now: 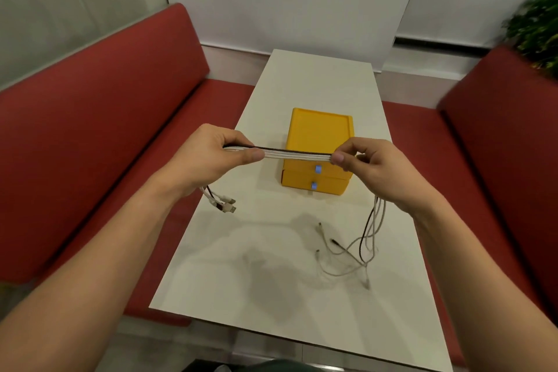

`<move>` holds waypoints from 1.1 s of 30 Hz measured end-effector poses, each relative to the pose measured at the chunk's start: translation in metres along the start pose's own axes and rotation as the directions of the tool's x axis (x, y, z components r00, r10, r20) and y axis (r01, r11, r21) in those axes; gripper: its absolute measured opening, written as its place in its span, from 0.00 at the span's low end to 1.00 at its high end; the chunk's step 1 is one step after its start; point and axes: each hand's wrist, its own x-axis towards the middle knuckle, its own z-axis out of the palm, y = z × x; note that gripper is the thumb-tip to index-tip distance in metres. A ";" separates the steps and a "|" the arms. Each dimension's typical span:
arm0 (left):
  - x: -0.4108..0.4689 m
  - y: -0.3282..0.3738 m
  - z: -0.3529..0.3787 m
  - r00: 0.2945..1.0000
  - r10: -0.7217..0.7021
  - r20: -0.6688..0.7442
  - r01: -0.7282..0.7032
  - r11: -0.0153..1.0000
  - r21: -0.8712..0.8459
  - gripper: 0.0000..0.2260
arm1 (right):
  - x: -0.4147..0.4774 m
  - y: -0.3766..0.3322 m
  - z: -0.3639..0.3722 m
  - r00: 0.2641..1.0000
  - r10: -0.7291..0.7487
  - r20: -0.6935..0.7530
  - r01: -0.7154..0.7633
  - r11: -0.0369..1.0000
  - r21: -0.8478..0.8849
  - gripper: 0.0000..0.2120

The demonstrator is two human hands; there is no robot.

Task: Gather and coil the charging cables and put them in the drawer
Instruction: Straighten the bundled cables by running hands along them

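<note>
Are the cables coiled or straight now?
Straight: the cables stretch between the left hand and the right hand, ends hanging loose.

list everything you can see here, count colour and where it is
charging cables: one bundle, several white and one black, stretched between both hands above the table, loose ends trailing onto it on the right
drawer unit: one, yellow, two drawers, mid-table behind the cables
drawer handles: two, blue, one above the other on the unit's front
table: one, white, centre
benches: two, red, one on each side of the table
plant: one, green, blurred, top right
left hand: one, grips the bundle's left end
right hand: one, pinches the bundle's right end
</note>
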 end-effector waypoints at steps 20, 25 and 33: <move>-0.009 -0.010 -0.022 0.916 -0.108 0.385 0.127 0.992 -0.023 0.19 | 0.015 -0.003 0.007 1.000 0.014 0.006 -0.015 0.991 0.133 0.07; -0.002 0.005 -0.001 0.828 -0.127 0.545 0.198 0.977 -0.074 0.21 | 0.019 -0.010 0.010 1.000 -0.004 0.027 0.002 0.997 0.078 0.07; 0.010 0.022 0.040 0.812 -0.074 0.579 0.324 0.882 -0.342 0.21 | 0.025 -0.018 0.003 1.000 -0.018 0.007 0.018 0.999 0.028 0.07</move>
